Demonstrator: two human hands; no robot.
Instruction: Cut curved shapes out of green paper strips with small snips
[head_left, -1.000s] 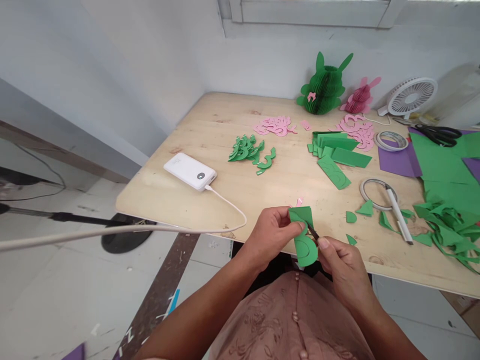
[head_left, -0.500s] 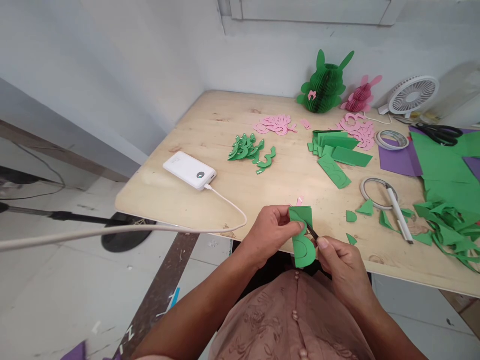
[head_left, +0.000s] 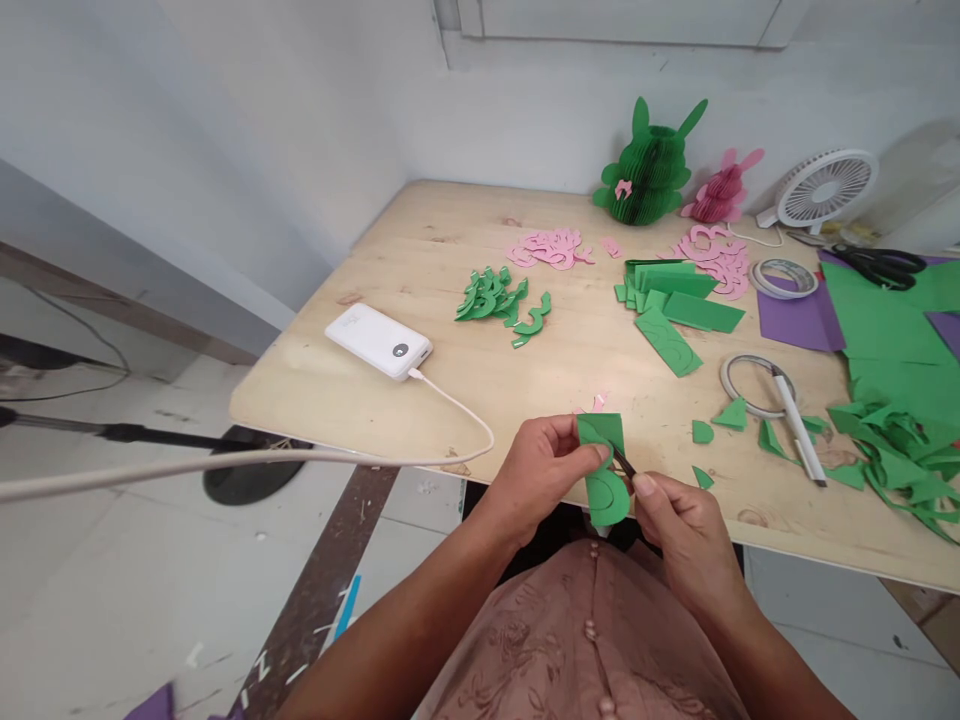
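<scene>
My left hand (head_left: pixel 536 470) pinches a green paper piece (head_left: pixel 606 498) between thumb and fingers, just over the table's front edge. Curved pencil-like lines are drawn on the paper, and its lower right side is rounded. My right hand (head_left: pixel 681 520) is closed around small dark scissors (head_left: pixel 623 462), their handles mostly hidden by the fingers. The blades meet the paper's right edge, close to my left thumb. A bit of pink paper (head_left: pixel 599 402) lies on the table just behind the held piece.
Green cut-outs (head_left: pixel 491 295), pink cut-outs (head_left: pixel 551 248) and green strips (head_left: pixel 675 290) lie farther back. A white power bank (head_left: pixel 375 340) with its cable sits left. On the right are a marker (head_left: pixel 799 430), tape rolls (head_left: pixel 784 280), black scissors (head_left: pixel 877 265) and green scraps (head_left: pixel 911 455).
The held green paper has tilted slightly, its lower end rising a little. Both hands stay in nearly the same place, with the scissors still at the paper's right edge.
</scene>
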